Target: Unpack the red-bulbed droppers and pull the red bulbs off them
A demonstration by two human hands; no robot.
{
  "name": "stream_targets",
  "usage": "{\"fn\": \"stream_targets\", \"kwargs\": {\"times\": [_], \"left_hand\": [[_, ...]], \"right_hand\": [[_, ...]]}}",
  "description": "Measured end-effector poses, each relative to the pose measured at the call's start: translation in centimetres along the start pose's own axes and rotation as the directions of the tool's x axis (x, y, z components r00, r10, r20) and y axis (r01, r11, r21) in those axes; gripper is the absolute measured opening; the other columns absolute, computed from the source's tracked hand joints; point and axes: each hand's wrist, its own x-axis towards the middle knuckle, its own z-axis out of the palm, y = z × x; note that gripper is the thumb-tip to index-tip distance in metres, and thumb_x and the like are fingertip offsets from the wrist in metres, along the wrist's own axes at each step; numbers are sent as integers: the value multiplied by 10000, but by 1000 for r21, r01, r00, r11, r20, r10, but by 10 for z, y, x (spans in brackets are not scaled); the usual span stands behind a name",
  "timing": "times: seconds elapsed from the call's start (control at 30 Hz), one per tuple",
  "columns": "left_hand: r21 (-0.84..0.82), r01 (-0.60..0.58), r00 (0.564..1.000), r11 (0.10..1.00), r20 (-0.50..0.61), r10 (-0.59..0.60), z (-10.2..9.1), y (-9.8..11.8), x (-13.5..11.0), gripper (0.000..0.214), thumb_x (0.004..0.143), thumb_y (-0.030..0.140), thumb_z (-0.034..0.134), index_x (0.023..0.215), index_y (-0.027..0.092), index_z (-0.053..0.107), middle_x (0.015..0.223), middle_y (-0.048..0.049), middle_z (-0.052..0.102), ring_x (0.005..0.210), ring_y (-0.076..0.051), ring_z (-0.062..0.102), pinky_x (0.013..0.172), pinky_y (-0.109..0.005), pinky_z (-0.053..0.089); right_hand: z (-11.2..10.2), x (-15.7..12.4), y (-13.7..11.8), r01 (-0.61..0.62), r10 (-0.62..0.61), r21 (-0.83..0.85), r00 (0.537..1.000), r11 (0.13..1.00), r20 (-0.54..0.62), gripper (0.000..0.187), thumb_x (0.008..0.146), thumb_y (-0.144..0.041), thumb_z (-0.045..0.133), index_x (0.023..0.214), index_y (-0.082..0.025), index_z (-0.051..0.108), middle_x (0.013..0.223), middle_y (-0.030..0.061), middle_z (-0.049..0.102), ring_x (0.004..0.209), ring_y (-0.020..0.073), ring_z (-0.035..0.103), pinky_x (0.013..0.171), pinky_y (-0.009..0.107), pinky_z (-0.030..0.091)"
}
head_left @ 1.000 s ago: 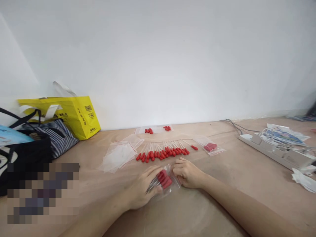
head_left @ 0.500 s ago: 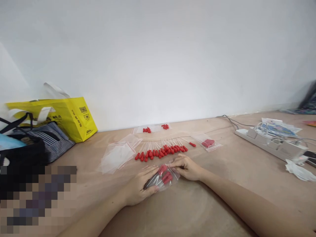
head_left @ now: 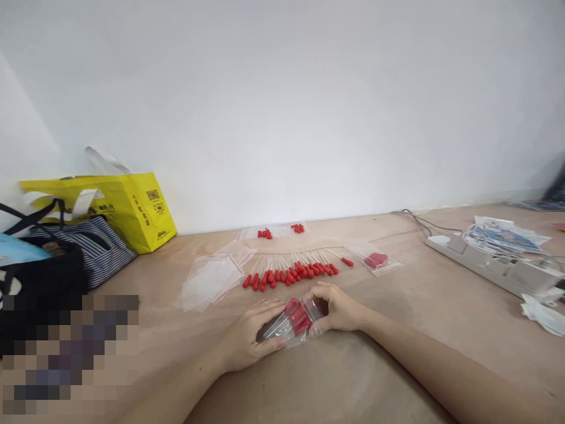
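A clear zip bag [head_left: 289, 337] with several red-bulbed glass droppers [head_left: 296, 315] inside lies on the table between my hands. My left hand [head_left: 252, 335] grips its left end, around the glass tubes, thumb at the near side and fingers at the far side. The bag's right end, by the red bulbs, is held by my right hand [head_left: 338, 309], its fingers curled and thumb against the plastic. Just beyond my hands, several loose droppers [head_left: 289, 274] lie in a fanned row, bulbs toward me. One dropper [head_left: 347, 261] sits apart at the right of the row.
Flat zip bags [head_left: 209, 280] are piled left of the row. A filled bag [head_left: 375, 260] lies at right, and more bagged droppers [head_left: 265, 234] lie by the wall. A yellow bag [head_left: 150, 218] and striped pouch [head_left: 106, 247] stand left; a power strip [head_left: 481, 265] sits right.
My right hand has shifted from the bag's far right corner to grasp its right end between thumb and fingers. The red bulbs inside have bunched together. My left hand keeps its hold.
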Motion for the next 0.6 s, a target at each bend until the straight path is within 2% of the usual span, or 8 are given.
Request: {"fn": "stream_targets", "kwargs": {"times": [0.17,0.3,0.43,0.6], "left_hand": [[1,8,1000,1000,13,-8,-2,2,1,563,769,489,484,1253,210,413,1305,-58,432,1202,-240,376,1019,-420,274],[-3,-2,1000,1000,13,2,-2,2,2,582,766,502,484,1263,215,396,1301,-54,438,1196,-234,383,1010,-408,289],[3,16,1000,1000,20,-16,-3,3,2,596,760,518,484,1273,232,382,1307,-46,431,1205,-244,369,1009,-414,288],[-1,29,999,1000,37,-29,-3,1,1,616,747,528,497,1284,258,362,1316,-33,420,1217,-252,352,1013,-422,279]], "right_hand": [[3,-1,-4,-96,94,97,995,991,31,460,512,-429,747,861,-177,584,836,14,585,741,149,515,638,243,395],[3,0,-8,-70,68,20,996,997,62,429,522,-371,751,881,-200,590,783,-7,578,770,155,496,723,275,370],[2,1,-14,-56,61,-65,995,996,76,351,521,-334,745,786,-188,566,742,-20,553,746,143,472,729,274,346],[2,2,-15,-15,31,-158,995,987,96,351,529,-307,718,794,-181,524,752,-15,529,744,142,458,715,272,343]]}}
